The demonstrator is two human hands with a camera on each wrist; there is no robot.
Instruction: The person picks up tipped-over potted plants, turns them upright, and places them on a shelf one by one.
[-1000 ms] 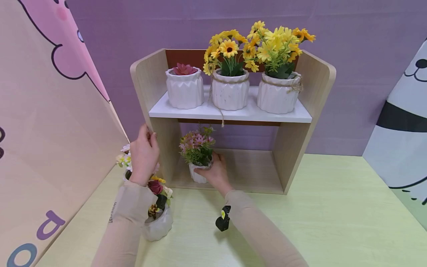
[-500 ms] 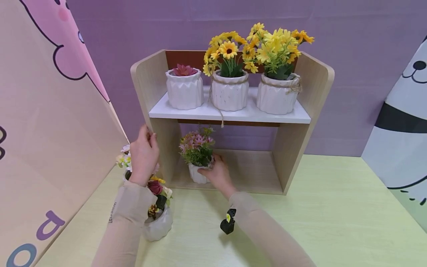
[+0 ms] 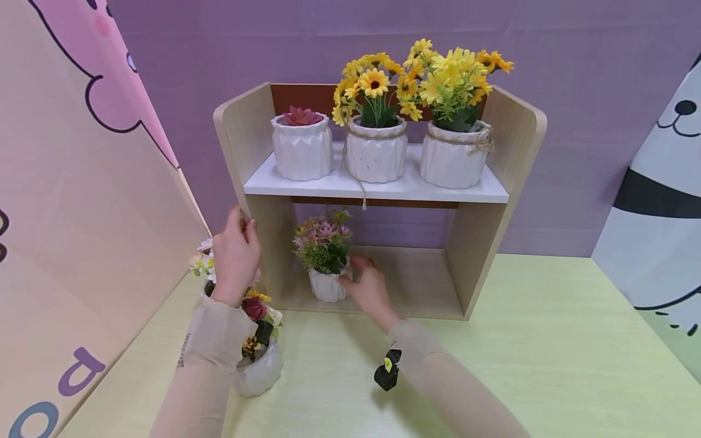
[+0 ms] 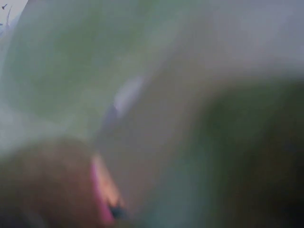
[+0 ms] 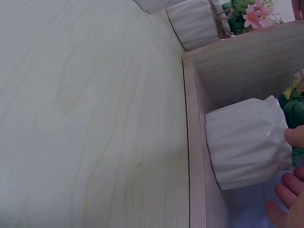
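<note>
- Your right hand [image 3: 372, 292] has just slid back to the right, and its fingers look loose and spread. I can't tell if the thumb [image 5: 295, 137] lightly touches the rim.
- The pink flower pot [image 3: 327, 287] has not moved. It stands upright on the low board [image 3: 411, 283], near the left wall.
- So the pot seems let go and steady by itself.
- Your left hand [image 3: 235, 261] looks to pinch the front edge of the shelf [image 3: 241, 137]. Its wrist view is too blurry to help.
- Near your left arm, the rose pot [image 3: 261, 371] and the white flowers [image 3: 202, 261] are outside the shelf.
</note>
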